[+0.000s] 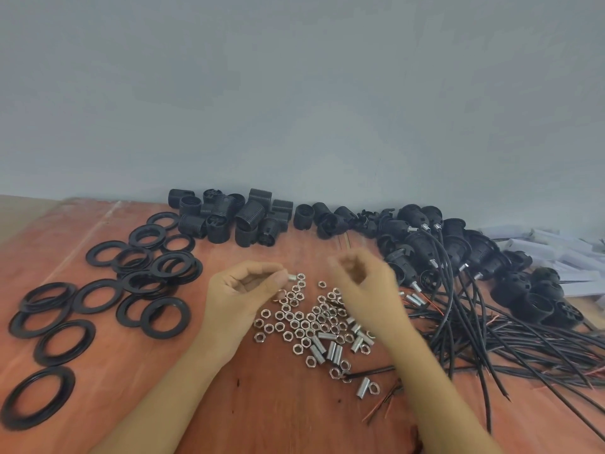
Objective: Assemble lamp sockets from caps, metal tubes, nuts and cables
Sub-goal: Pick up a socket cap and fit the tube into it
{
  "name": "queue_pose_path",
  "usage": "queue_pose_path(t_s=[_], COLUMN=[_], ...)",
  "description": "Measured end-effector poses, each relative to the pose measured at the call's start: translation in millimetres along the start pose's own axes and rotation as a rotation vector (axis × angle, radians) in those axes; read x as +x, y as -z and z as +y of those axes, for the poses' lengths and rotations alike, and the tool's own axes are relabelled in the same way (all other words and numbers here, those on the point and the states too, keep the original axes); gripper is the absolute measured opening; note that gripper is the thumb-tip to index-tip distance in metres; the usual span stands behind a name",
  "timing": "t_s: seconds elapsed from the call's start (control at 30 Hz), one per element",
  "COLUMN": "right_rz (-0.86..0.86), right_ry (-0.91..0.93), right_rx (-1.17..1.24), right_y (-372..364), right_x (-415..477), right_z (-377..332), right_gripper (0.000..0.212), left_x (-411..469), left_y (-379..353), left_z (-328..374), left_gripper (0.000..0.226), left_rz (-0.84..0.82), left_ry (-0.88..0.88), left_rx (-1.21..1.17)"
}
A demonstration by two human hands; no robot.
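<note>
Grey wall (294, 93) backs a reddish-brown desk (278, 411) strewn with parts. The left hand (244, 291) pinches a short metal tube (292, 276) between thumb and fingertips, holding it roughly level just above the desk. Close to its right, the right hand (366, 290) is raised with its fingers curled, but it is smeared by motion blur, so I cannot tell whether it grasps anything. Beneath and between both hands lies a scatter of nuts (296, 324) (silver, hexagonal), with loose tubes (330, 350) mixed in on the side nearer the person. Left of the left hand, flat black rings (98, 296) lie overlapping one another. Beyond the hands, against the wall, black caps (229, 214) sit in a heap. Right of the right hand, wired sockets (458, 253) trail black cables (491, 339) across the desk.
</note>
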State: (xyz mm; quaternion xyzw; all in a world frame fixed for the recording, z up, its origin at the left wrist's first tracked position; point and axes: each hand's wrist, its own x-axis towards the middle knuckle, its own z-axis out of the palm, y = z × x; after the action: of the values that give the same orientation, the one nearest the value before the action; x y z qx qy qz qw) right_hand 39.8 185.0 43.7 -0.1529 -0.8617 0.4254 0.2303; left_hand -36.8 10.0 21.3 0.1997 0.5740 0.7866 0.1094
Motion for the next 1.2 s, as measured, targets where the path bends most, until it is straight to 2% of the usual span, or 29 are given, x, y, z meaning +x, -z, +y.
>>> queue_pose_path(t_s=[0.07, 0.1, 0.17, 0.23, 0.3, 0.47, 0.63, 0.7, 0.77, 0.87, 1.0, 1.13, 1.2], right_rz=[0.176, 0.186, 0.040, -0.115, -0.158, -0.125, -0.021, 0.098, 0.186, 0.246, 0.089, -0.048, -0.018], right_ry=[0.039, 0.030, -0.082, -0.189, -0.231, -0.309, -0.166, -0.046, 0.057, 0.075, 0.014, -0.057, -0.146], right_rx=[-0.386, -0.587, -0.926, -1.098, -1.170, -1.198, -1.219, -1.064, -0.739, -0.287, 0.298, 0.591, 0.774], right_y=[18.8, 26.1, 35.8, 38.1, 36.0, 35.8, 36.3, 37.6, 38.8, 35.7, 19.0, -8.0, -22.3], right_x=[30.8, 48.1, 79.3, 98.4, 110.0, 122.3, 120.1, 117.2, 111.5, 90.8, 40.8, -0.5, -12.0], right_z=[7.6, 13.5, 25.3, 33.9, 40.2, 47.2, 47.1, 39.2, 25.8, -0.2, -24.8, -26.6, -22.0], right_gripper=[0.019, 0.023, 0.034, 0.039, 0.041, 0.037, 0.034, 0.033, 0.025, 0.025, 0.038, 0.024, 0.032], left_x=[1.1, 1.6, 1.9, 2.1, 3.2, 6.1, 5.1, 4.4, 3.6, 2.6, 1.2, -1.1, -2.2], left_y=[3.4, 4.4, 4.3, 3.6, 4.8, 7.1, 8.0, 7.9, 6.8, 6.2, 4.3, -0.7, -2.1], left_z=[-2.6, -3.5, -3.8, -0.9, 1.4, 2.8, 1.9, 1.4, 1.6, 0.7, 1.1, 1.0, 0.3], left_gripper=[0.019, 0.020, 0.020, 0.022, 0.023, 0.028, 0.033, 0.035, 0.036, 0.034, 0.038, 0.036, 0.033], left_rz=[0.025, 0.038, 0.042, 0.040, 0.057, 0.070, 0.032, 0.020, 0.014, 0.007, -0.021, -0.048, -0.067], left_ry=[0.026, 0.059, 0.106, 0.155, 0.190, 0.229, 0.221, 0.203, 0.177, 0.159, 0.142, 0.086, 0.063], left_rx=[-0.081, -0.136, -0.234, -0.277, -0.305, -0.325, -0.323, -0.278, -0.212, -0.165, -0.150, -0.071, -0.065])
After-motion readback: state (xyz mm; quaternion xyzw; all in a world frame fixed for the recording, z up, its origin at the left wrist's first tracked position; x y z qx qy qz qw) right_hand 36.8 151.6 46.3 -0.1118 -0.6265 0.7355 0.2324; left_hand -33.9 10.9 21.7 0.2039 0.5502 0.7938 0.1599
